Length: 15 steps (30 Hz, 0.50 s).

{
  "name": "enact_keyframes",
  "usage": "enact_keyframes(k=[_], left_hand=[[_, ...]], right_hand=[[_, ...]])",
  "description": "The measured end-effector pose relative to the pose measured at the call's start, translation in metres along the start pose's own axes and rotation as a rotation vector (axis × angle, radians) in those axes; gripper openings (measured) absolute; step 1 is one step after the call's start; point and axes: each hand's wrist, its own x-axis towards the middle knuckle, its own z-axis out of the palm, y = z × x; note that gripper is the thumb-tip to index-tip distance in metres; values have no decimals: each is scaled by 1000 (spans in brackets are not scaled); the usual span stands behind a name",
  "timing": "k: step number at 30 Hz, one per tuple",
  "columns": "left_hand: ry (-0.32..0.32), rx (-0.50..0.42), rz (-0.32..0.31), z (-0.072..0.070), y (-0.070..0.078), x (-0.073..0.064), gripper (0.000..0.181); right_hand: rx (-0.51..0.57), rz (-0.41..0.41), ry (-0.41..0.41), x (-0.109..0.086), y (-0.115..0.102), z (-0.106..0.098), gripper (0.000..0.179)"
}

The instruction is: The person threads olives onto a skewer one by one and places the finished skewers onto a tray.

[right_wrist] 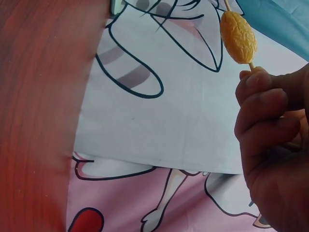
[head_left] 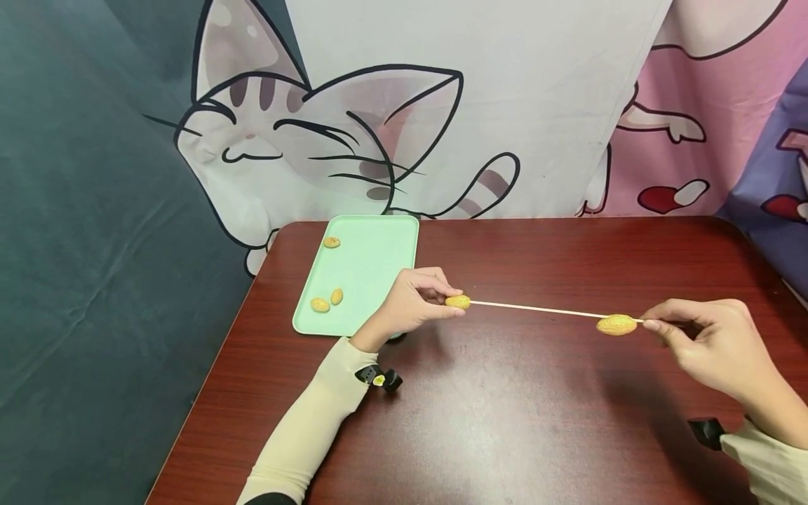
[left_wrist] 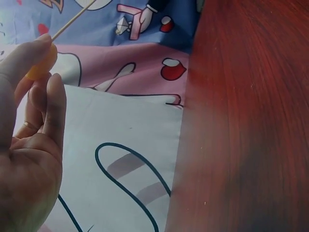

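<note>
A thin wooden skewer (head_left: 536,308) stretches between the two hands above the table. My left hand (head_left: 413,301) pinches a yellow oval piece (head_left: 457,301) at the skewer's left end between thumb and fingers. Whether the skewer's tip is inside that piece cannot be seen. Another yellow oval piece, wrinkled (right_wrist: 238,37), is threaded near the skewer's right end. Just beyond it, my right hand (head_left: 713,344) pinches the skewer's end between thumb and forefinger, with the other fingers curled in the right wrist view.
A pale green tray (head_left: 372,238) lies at the back left of the reddish-brown table (head_left: 505,421). On it are one browner oval piece (head_left: 331,242) and two yellow oval pieces (head_left: 320,305). Cartoon-printed cloth (head_left: 543,91) hangs behind the table.
</note>
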Motion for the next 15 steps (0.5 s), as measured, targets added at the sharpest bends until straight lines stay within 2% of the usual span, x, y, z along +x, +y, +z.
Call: enact_keyframes(k=[8, 15], left_hand=[[8, 43, -9, 0, -3, -1, 28], [-1, 54, 11, 0, -3, -1, 27]], right_hand=[[10, 10, -10, -2, 4, 5, 45], [130, 117, -44, -5, 11, 9, 45]])
